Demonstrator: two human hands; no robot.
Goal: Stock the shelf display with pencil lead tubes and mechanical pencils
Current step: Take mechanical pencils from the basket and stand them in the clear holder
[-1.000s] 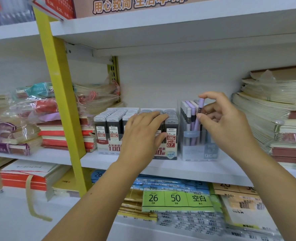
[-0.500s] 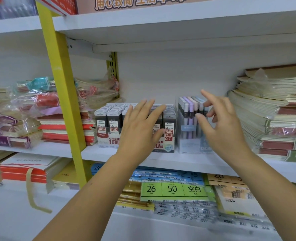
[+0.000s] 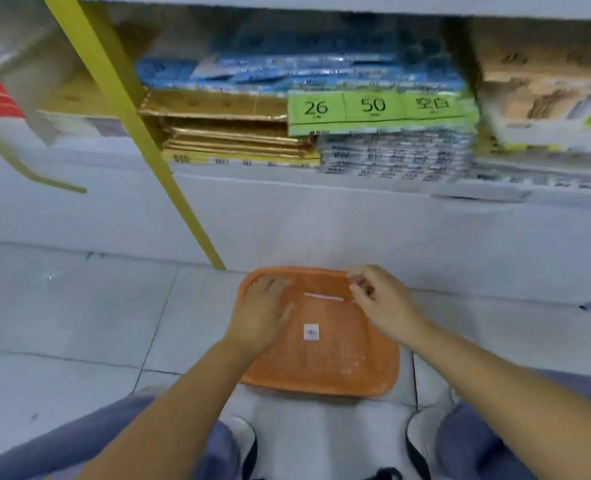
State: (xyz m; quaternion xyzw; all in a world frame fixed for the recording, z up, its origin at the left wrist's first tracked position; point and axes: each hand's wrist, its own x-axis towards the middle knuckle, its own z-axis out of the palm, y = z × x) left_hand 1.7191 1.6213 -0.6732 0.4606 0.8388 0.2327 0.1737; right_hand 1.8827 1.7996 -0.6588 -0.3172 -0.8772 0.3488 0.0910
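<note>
An orange perforated basket [image 3: 322,372] sits on the floor tiles between my feet and the shelf base. A thin white stick-like item [image 3: 323,297], blurred, lies inside it near the far side, and a small white label [image 3: 310,331] is at its middle. My left hand [image 3: 261,315] hovers over the basket's left part with relaxed fingers pointing at the far rim. My right hand [image 3: 379,303] is above the far right corner, fingers loosely curled, with nothing visible in them. The lead tube and pencil display boxes are out of view.
A yellow shelf upright [image 3: 155,157] slants down to the floor left of the basket. The lower shelf holds blue packs [image 3: 287,76], gold paper stacks [image 3: 231,133] and a green pack marked 26 and 50 [image 3: 373,110]. My shoes [image 3: 249,445] stand just behind the basket.
My view has dropped from the display shelf to the floor. Both hands left the lead tube and pencil boxes and came down over the orange basket.
</note>
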